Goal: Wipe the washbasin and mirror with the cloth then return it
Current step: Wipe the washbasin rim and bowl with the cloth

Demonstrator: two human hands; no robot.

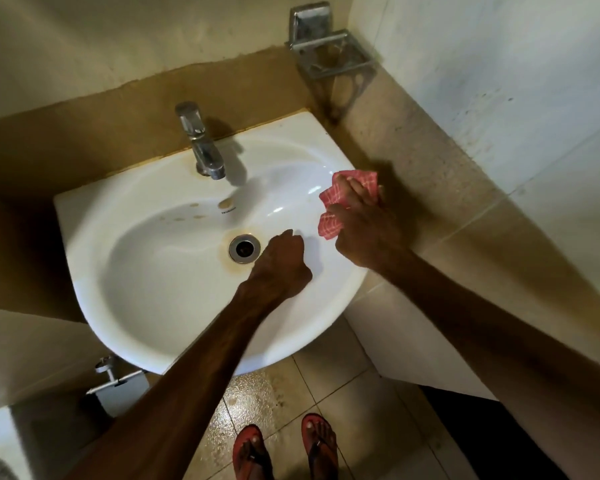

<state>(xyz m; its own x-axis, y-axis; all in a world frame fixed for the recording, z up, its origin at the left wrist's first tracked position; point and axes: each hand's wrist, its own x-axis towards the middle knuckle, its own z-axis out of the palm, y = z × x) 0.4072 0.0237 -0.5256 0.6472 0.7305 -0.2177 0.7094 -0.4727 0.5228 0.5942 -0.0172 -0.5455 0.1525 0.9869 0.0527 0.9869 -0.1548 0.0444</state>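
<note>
A white washbasin (146,271) fills the middle of the view, with rust stains around its metal drain (244,248). My right hand (368,230) grips a red checked cloth (329,223) and presses it on the basin's right rim. My left hand (281,265) is closed in a loose fist, resting inside the bowl just right of the drain, holding nothing. No mirror is in view.
A chrome tap (203,147) stands at the basin's back. A metal soap holder (329,53) is fixed in the wall corner at the upper right. Tiled walls close in on both sides. Wet floor tiles and my feet in red sandals (284,448) lie below.
</note>
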